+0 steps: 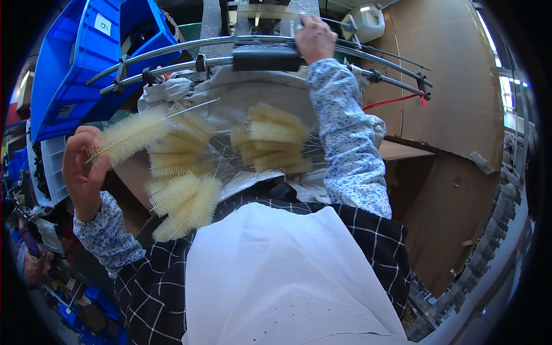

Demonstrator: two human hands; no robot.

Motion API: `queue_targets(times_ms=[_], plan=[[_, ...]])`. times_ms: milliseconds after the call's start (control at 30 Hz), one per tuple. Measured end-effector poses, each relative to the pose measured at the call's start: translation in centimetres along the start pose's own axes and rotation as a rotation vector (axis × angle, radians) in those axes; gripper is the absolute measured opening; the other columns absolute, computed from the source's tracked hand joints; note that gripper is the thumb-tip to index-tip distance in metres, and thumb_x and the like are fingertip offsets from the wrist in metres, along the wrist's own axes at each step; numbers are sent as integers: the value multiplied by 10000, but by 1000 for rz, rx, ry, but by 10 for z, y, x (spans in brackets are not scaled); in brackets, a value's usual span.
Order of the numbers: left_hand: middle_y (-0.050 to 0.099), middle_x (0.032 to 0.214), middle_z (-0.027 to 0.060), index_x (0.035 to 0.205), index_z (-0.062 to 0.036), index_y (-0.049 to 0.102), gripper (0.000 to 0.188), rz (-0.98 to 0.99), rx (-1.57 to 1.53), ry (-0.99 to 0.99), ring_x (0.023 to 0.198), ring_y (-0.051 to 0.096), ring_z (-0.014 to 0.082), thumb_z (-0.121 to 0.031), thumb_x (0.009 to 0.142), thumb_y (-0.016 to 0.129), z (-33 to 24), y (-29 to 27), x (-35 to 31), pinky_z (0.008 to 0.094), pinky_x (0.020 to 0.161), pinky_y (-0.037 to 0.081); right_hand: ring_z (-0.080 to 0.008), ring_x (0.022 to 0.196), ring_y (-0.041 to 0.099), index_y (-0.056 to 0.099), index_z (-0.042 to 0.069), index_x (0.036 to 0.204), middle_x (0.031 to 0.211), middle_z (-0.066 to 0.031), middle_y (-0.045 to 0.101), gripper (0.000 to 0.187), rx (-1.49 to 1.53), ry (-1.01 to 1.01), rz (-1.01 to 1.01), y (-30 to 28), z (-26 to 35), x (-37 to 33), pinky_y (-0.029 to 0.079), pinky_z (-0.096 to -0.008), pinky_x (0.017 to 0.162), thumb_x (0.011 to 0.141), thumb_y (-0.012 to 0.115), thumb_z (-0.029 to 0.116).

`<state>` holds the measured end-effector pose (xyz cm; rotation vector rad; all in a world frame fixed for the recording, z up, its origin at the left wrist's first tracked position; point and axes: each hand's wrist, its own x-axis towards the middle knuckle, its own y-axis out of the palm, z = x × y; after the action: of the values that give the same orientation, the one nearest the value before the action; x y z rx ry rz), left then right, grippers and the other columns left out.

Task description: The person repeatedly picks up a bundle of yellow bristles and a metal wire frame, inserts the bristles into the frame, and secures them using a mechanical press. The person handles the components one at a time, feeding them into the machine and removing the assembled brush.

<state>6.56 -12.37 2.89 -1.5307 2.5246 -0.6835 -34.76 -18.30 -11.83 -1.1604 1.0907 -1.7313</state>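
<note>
My left hand (83, 172) is closed on the tufted end of a bottle brush (135, 135) with cream bristles, held out to the left; its bare wire stem points right and up. At the machine, my right hand (315, 40) curls its fingers at the right end of another cream brush (267, 10); a thin rod runs on to the right of the fingers. The exact grip is partly hidden. Below lie two bunches of similar brushes, one bunch (276, 135) in the middle and one bunch (184, 195) at the left, on a pale sheet (221, 86) over my lap.
Curved metal rails (178, 46) cross in front of me, carrying a black padded bar (267, 58). Blue bins (75, 63) stand at the upper left. Cardboard (443, 86) walls off the right side. A white plastic jug (368, 23) sits behind the rails, and a red cord (391, 103) hangs at their right end.
</note>
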Motion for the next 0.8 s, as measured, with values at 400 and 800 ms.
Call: queue_targets(times_ms=[400, 800], plan=[[473, 994, 72, 1056, -45, 437, 302, 11, -299, -25, 857, 465, 119, -130, 770, 481, 7, 13, 20, 255, 742, 388, -305, 915, 539, 590, 119, 1007, 993, -144, 574, 279, -205, -59, 107, -30, -121, 40, 422, -370, 784, 815, 455, 271], [488, 889, 42, 1006, -50, 442, 215, 340, -606, 60, 700, 540, 88, -108, 817, 526, 7, 116, 67, 200, 606, 475, -214, 921, 543, 475, 58, 1163, 1051, -107, 551, 346, 617, -263, 787, -146, -39, -59, 445, -305, 770, 835, 506, 165]])
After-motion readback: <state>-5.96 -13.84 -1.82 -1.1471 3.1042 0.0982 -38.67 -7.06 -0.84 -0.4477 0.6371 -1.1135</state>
